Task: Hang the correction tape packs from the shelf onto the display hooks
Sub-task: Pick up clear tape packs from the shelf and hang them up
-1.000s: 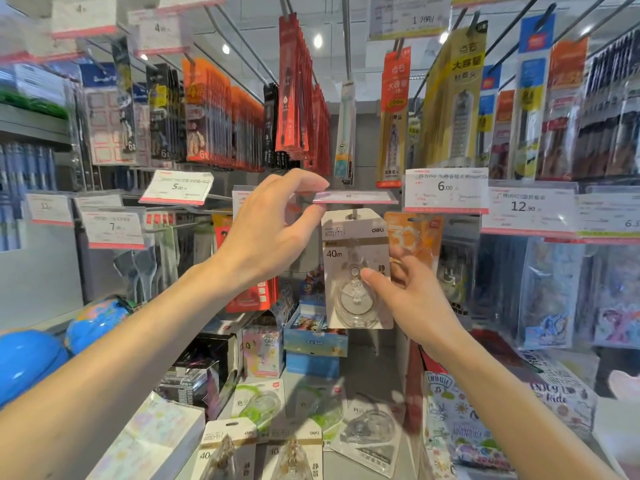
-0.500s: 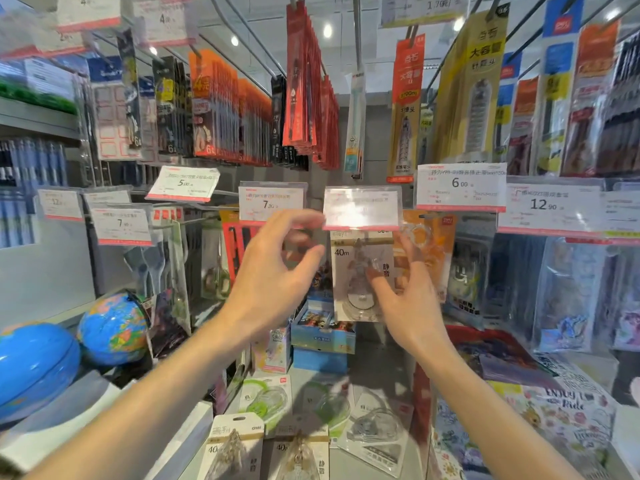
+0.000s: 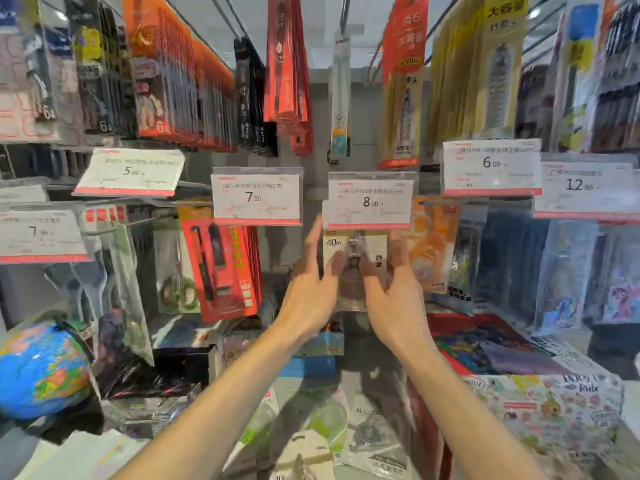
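Both hands have dropped below the price tag [image 3: 370,200]; left hand [image 3: 311,299] and right hand [image 3: 394,299], fingers loosely spread, flank the hanging correction tape pack [image 3: 353,271], thumbs touching it.

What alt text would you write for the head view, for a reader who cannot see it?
Two bare hands, left hand and right hand, touch both sides of a correction tape pack marked 40m, hanging under the 8.00 price tag in a stationery display. More correction tape packs lie on the shelf below, and a globe sits at left.
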Demonstrator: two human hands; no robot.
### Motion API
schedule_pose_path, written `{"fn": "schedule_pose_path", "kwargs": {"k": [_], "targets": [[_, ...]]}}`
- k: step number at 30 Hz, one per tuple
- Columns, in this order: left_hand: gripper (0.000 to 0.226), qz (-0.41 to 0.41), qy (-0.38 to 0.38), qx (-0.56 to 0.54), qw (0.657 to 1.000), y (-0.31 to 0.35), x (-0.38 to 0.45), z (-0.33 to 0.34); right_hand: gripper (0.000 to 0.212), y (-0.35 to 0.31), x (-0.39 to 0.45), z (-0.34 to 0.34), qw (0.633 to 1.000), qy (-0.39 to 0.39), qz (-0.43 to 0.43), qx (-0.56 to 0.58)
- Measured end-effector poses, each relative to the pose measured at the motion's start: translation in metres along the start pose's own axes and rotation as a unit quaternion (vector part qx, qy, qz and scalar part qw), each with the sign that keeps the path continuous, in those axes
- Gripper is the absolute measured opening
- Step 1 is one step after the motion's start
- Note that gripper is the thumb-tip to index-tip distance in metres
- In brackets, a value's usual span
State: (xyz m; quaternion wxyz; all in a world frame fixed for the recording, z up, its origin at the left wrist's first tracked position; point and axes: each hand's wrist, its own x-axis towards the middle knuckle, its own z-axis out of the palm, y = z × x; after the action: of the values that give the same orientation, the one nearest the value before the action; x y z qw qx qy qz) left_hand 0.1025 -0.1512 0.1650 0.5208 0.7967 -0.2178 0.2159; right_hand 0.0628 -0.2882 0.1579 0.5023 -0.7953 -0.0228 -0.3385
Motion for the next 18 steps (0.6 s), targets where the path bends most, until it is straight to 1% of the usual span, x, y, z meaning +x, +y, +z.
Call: {"fn": "schedule_pose_path", "kwargs": {"k": [2, 4, 7, 8, 10, 13, 16, 18], "targets": [[0.051, 0.000, 0.001, -0.037, 0.999, -0.005, 0.007, 0.003, 0.050, 0.003, 0.005, 0.004, 1.000, 0.013, -0.008, -0.005], [0.048, 0.011, 0.003, -0.071, 0.997, -0.008, 0.013, 0.006, 0.059, 0.008, 0.010, 0.007, 0.999, 0.027, -0.016, -0.013], [0.056, 0.044, 0.005, -0.090, 0.995, -0.015, 0.022, 0.009, 0.072, 0.014, 0.017, 0.012, 0.999, 0.044, -0.009, -0.011], [0.056, 0.047, 0.004, -0.088, 0.995, -0.016, 0.026, 0.010, 0.072, 0.015, 0.020, 0.013, 0.999, 0.052, -0.012, -0.003], [0.056, 0.044, 0.009, -0.077, 0.996, -0.017, 0.032, 0.012, 0.062, 0.015, 0.025, 0.016, 0.998, 0.059, -0.019, 0.009], [0.057, 0.015, 0.024, -0.059, 0.998, -0.018, 0.039, 0.014, 0.053, 0.014, 0.030, 0.016, 0.998, 0.041, -0.006, 0.041], [0.058, 0.022, 0.027, -0.067, 0.997, -0.018, 0.036, 0.014, 0.051, 0.014, 0.032, 0.012, 0.998, 0.024, 0.000, 0.063], [0.055, 0.032, 0.041, -0.065, 0.997, -0.017, 0.030, 0.012, 0.055, 0.014, 0.029, 0.006, 0.997, 0.004, -0.001, 0.081]]}}
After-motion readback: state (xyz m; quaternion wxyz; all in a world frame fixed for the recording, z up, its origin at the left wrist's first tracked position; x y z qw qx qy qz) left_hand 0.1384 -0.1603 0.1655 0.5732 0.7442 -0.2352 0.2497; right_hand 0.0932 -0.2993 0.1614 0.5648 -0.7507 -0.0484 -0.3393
